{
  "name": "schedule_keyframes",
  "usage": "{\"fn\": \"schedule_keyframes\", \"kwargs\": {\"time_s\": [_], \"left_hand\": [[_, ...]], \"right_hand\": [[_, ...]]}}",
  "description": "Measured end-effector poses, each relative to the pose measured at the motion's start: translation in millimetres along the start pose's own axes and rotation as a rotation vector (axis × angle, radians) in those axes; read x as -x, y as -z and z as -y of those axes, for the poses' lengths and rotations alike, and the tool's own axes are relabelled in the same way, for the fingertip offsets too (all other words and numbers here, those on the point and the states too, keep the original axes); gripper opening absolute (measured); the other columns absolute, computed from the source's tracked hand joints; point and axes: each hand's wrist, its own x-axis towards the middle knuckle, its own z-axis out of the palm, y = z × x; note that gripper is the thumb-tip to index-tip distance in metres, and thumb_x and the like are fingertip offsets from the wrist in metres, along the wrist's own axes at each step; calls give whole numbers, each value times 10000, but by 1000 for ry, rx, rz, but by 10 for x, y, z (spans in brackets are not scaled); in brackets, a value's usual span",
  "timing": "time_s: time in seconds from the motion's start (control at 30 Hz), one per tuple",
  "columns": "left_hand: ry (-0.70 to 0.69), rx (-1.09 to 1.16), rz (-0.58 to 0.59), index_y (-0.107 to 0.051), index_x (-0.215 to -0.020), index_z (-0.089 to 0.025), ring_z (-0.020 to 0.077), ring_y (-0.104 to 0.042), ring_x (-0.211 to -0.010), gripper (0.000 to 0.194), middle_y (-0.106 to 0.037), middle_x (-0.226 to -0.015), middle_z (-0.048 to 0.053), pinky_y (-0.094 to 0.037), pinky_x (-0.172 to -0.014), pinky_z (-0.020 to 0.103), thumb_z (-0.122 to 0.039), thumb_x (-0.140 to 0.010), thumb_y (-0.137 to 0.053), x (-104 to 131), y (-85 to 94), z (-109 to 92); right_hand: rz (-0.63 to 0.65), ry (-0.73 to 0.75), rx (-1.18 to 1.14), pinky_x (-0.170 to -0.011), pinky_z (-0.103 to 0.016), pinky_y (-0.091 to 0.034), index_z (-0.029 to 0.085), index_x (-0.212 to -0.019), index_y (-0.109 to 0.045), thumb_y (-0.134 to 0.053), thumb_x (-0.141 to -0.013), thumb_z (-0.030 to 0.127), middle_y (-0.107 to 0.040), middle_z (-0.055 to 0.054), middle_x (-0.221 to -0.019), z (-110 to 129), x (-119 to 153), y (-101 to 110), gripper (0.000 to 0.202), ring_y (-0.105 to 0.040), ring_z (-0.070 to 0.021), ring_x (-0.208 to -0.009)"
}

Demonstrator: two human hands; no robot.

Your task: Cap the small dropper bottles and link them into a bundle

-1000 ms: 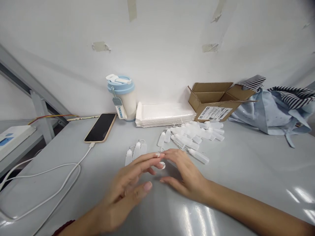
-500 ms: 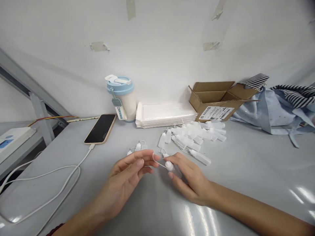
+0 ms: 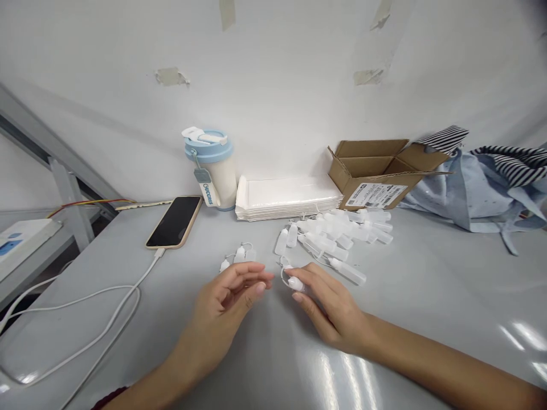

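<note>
White-tipped plastic bottle point(image 3: 296, 283) held in the grip of the right hand point(image 3: 332, 304), its body mostly covered, left hand point(image 3: 226, 304) nearby, half-curled, seemingly released, palm poorly seen, small bottles point(image 3: 328, 242) heaped beyond on the grey surface point(image 3: 410, 296)

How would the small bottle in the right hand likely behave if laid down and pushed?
The small bottle is probably light, as it looks plastic. It may roll, since the similar piled bottles look rounded. Its thin strap is likely flexible, as it bends in a curve.
</note>
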Motion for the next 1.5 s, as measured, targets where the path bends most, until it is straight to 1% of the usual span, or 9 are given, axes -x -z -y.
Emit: {"fn": "schedule_keyframes", "kwargs": {"time_s": [0.1,0.23,0.4,0.57,0.8,0.93,1.1,1.27,1.5], "left_hand": [[-2,-39,23,-609,-981,-251,161,-641,-899,199,-699,-959,17,-504,-836,259,-384,-835,-587,25,-11,-10],[-17,-65,6,-621,-975,-254,164,-631,-917,212,-690,-939,7,-498,-843,254,-397,-820,-596,22,-17,-10],[-7,-100,-42,-633,-946,-241,160,-632,-823,231,-682,-836,3,-516,-751,236,-424,-812,-589,7,-16,-26],[-22,-150,-62,-641,-894,-240,149,-621,-749,213,-660,-738,-14,-504,-716,231,-428,-830,-564,22,0,-46],[-54,-146,-60,-653,-910,-247,162,-617,-768,191,-675,-805,0,-499,-725,239,-394,-793,-620,50,-9,-41],[-74,-167,-64,-655,-871,-238,168,-609,-725,193,-650,-720,-3,-496,-676,240,-408,-814,-582,74,-23,-46],[-127,-207,-6,-633,-786,-224,141,-574,-682,191,-602,-688,-20,-457,-633,210,-377,-850,-537,84,-24,-71],[-147,-238,75,-614,-783,-216,141,-552,-686,199,-580,-697,-20,-432,-637,216,-362,-867,-508,74,-23,-62],[-151,-255,93,-610,-772,-214,144,-538,-666,202,-587,-692,-17,-423,-620,221,-350,-871,-498,79,-30,-58]], "right_hand": [[2,11,7,-656,-322,-467,101,-1220,-430,-425,-890,95,-539,-96,-863,8,0,4,331,-483,-182,-764],[14,54,24,-664,-336,-469,98,-1222,-436,-437,-882,85,-560,-111,-891,12,-1,8,340,-491,-190,-773],[52,88,40,-670,-336,-475,95,-1204,-454,-449,-880,85,-569,-122,-919,25,-8,21,325,-501,-191,-785],[73,90,54,-657,-330,-478,82,-1171,-483,-445,-885,102,-572,-117,-886,15,-9,28,290,-506,-187,-762],[71,88,68,-649,-330,-487,108,-1166,-484,-429,-894,122,-571,-103,-867,19,-31,27,278,-502,-186,-749],[91,107,73,-646,-328,-483,107,-1160,-487,-433,-887,110,-573,-101,-868,30,-39,30,279,-496,-185,-742],[77,114,66,-660,-328,-481,79,-1168,-475,-446,-883,102,-579,-117,-879,27,-24,28,288,-492,-187,-758],[46,109,74,-651,-324,-483,80,-1176,-462,-450,-887,116,-575,-113,-859,11,-7,14,291,-483,-183,-739],[58,110,92,-604,-300,-484,111,-1198,-437,-435,-902,132,-573,-96,-841,4,-1,5,297,-488,-178,-717]]}}
